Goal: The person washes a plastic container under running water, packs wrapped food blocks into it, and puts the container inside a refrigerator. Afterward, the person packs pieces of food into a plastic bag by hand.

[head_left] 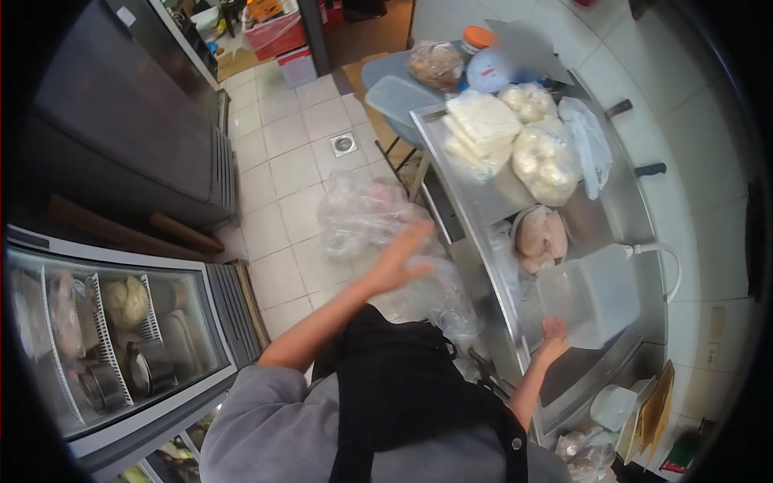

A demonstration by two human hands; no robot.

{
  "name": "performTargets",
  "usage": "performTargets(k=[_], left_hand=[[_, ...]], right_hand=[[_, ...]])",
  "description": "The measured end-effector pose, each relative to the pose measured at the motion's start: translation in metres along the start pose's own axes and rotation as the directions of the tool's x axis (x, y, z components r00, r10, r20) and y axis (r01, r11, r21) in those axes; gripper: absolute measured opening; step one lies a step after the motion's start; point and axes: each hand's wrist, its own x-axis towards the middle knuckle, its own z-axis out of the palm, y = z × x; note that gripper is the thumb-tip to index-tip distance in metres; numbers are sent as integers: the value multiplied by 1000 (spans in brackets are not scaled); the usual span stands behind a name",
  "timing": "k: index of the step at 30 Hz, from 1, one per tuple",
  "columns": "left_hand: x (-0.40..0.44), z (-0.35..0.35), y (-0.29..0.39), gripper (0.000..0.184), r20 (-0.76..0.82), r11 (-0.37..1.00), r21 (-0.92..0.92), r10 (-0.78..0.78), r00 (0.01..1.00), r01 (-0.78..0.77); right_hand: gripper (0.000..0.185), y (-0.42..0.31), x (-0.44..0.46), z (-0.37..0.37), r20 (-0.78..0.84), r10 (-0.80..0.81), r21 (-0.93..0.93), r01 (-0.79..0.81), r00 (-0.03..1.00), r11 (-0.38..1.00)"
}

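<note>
My right hand [555, 340] grips the near edge of a translucent plastic container [600, 294], which is tilted over the metal sink counter [475, 233]. Just beyond the container, a raw whole chicken [541, 240] lies in the sink. My left hand [401, 262] is stretched out, slightly blurred, with its thumb apart from the fingers. Beside and beneath it is a large clear plastic bag [346, 213] with something pinkish inside. Another crumpled clear bag [451, 302] hangs near the counter's edge; whether my left hand touches either bag, I cannot tell.
Bags of pale round food [546, 165] and a stack of white sheets [483, 129] sit on the counter's far end. A white faucet hose [668, 270] curves from the wall. A glass-topped freezer [121, 338] stands to my left. A floor drain [344, 144] is ahead.
</note>
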Motion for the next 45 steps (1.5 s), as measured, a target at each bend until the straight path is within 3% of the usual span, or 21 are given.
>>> performTargets(k=[1, 2, 3, 4, 5, 8, 11, 13, 17, 19, 25, 27, 31, 33, 35, 37, 40, 41, 42, 44, 45], left_hand=[[-36, -31, -34, 63, -59, 957, 116, -260, 964, 265], [-71, -67, -61, 55, -176, 892, 164, -394, 902, 422], [-110, -101, -89, 50, -284, 871, 168, -406, 869, 462], [-130, -145, -69, 46, -318, 755, 14, -619, 719, 656], [-171, -172, -97, 41, -390, 705, -76, -672, 629, 705], [-258, -245, -113, 37, -521, 672, -184, -685, 508, 718], [-299, -269, -118, 34, -588, 672, -231, -673, 449, 704], [-312, -265, -110, 32, -619, 667, -313, -683, 388, 676], [-315, -232, -85, 31, -558, 616, -267, -726, 402, 741], [-319, -217, -76, 31, -514, 574, -202, -752, 413, 793], [-334, -221, -73, 30, -459, 481, -58, -791, 405, 875], [-328, -231, -82, 30, -457, 503, -45, -779, 430, 863], [-280, -267, -110, 30, -398, 501, -73, -807, 436, 862], [-248, -294, -136, 30, -360, 534, -63, -800, 480, 843], [-212, -323, -176, 30, -313, 581, -17, -776, 548, 813], [-163, -355, -205, 31, -246, 612, 28, -762, 599, 790], [-119, -398, -260, 34, -130, 633, 3, -768, 627, 775], [-117, -408, -279, 32, -128, 643, -58, -763, 633, 764], [-118, -416, -301, 32, -120, 655, -47, -753, 646, 754], [-141, -429, -340, 33, -199, 587, -137, -805, 558, 798], [-162, -432, -359, 30, -181, 554, -209, -832, 525, 806]], right_hand=[[35, -6, -14, 14, 17, -19, 4, 19, 1000, 1000], [35, -9, -21, 27, 22, -15, -5, 15, 1000, 1000], [36, -13, -26, 38, 18, 35, 16, -36, 999, 999], [41, -16, -34, 51, 12, 88, 39, -89, 996, 995], [57, -41, -60, 79, -60, 93, 118, -85, 994, 989], [72, -48, -78, 118, -36, 51, 198, -43, 998, 979], [70, -41, -58, 143, 39, -29, 258, 18, 999, 966], [70, -53, -49, 164, 80, 24, 245, -43, 997, 969], [67, -85, -62, 223, 52, -63, 213, 50, 997, 976], [65, -88, -68, 245, 145, -165, 206, 133, 976, 969], [66, -95, -127, 323, 405, -169, 286, 51, 898, 957], [70, -75, -146, 353, 528, -195, 254, 65, 826, 965], [68, -40, -187, 432, 788, -41, 138, -112, 614, 984], [59, -5, -207, 487, 842, -43, 177, -198, 538, 964], [47, 6, -214, 550, 913, 100, 23, -296, 395, 955], [66, 4, -223, 612, 890, 218, -42, -404, 400, 914], [71, -12, -223, 684, 863, 266, 28, -566, 430, 824], [65, -15, -218, 705, 845, 321, 82, -697, 428, 713], [65, -13, -208, 726, 842, 311, 102, -694, 442, 713], [51, -3, -195, 766, 782, 325, 317, -788, 532, 528], [51, -7, -188, 778, 776, 330, 324, -789, 537, 522]])
